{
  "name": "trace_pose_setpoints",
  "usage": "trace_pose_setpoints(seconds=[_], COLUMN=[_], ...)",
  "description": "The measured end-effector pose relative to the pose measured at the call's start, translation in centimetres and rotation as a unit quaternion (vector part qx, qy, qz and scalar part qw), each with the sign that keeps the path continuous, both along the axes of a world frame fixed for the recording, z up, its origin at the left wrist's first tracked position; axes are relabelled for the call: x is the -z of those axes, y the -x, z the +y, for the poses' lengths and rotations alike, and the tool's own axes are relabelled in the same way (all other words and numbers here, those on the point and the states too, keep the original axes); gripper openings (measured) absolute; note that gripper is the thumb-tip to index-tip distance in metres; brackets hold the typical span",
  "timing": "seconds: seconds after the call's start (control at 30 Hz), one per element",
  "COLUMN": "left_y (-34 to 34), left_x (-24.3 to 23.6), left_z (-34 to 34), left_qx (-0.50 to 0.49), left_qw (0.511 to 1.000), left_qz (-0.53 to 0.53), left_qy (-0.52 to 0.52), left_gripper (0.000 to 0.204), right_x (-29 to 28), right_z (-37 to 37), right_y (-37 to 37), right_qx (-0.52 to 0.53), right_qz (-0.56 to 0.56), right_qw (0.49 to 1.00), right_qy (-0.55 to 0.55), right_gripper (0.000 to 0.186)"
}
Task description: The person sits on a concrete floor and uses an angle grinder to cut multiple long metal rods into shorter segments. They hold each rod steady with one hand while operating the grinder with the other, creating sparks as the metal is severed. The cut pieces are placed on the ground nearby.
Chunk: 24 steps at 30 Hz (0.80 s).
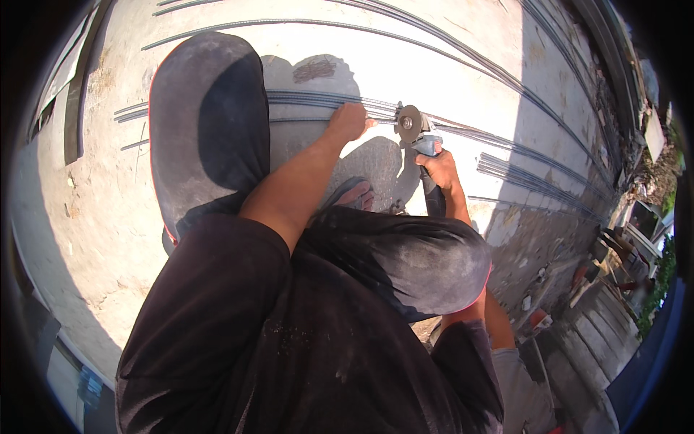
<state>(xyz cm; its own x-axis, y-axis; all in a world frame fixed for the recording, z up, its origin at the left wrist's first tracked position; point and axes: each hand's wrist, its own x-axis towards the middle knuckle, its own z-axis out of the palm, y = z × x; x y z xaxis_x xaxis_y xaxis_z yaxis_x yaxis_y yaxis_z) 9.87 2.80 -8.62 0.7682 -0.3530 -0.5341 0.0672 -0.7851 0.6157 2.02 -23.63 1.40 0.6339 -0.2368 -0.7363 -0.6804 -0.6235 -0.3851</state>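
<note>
From nine to ten o'clock, the pale concrete ground catches the sun, and the free ends of the steel bars lie on it at ten. The bars run clockwise past the bent left leg, part of their length in the person's shadow.

At twelve o'clock the left hand is closed like a fist on the bars, apparently pinning them (its fingertips are hidden, so how many it holds I cannot tell). Farther out at twelve, more long bars curve away toward two.

At one o'clock a grinder stands over the bars, its round disc right beside them; whether it touches is unclear, and no sparks show. The right hand, toward two o'clock, is wrapped firmly around the grinder's body.

Just short of three lies a group of shorter bars with roughly even ends, perhaps pieces already cut.

Judging by this, cutting is partway along at most: the gripped bars continue on both sides of the disc, with the crossing itself covered, so a finished cut can't be confirmed. The long bars beyond seem uncut and probably remain to be done.
</note>
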Motion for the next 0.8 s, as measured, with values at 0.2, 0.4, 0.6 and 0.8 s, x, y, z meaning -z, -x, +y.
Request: trace_pose_setpoints(seconds=[0.2,0.4,0.6,0.8], left_y=[0.0,0.2,0.1,0.0], left_x=[-0.8,-0.1,-0.5,-0.2], left_z=[0.0,-0.1,0.2,0.3], left_qx=[0.018,0.006,0.015,0.016], left_qw=[1.000,1.000,1.000,1.000], left_qz=[-0.010,-0.014,-0.015,-0.019], left_qy=[-0.005,-0.010,-0.007,-0.007], left_gripper=[0.048,0.049,0.050,0.051], right_x=[0.7,0.3,-0.8,-0.6], right_z=[-0.5,-0.1,0.3,0.0], right_y=[0.4,-0.6,0.4,0.6], right_qx=[0.015,0.006,-0.002,-0.001], right_qz=[-0.037,-0.031,-0.033,-0.023], right_qw=[0.999,1.000,0.999,1.000], right_qy=[-0.023,0.000,0.004,-0.005], right_gripper=[0.048,0.034,0.036,0.037])
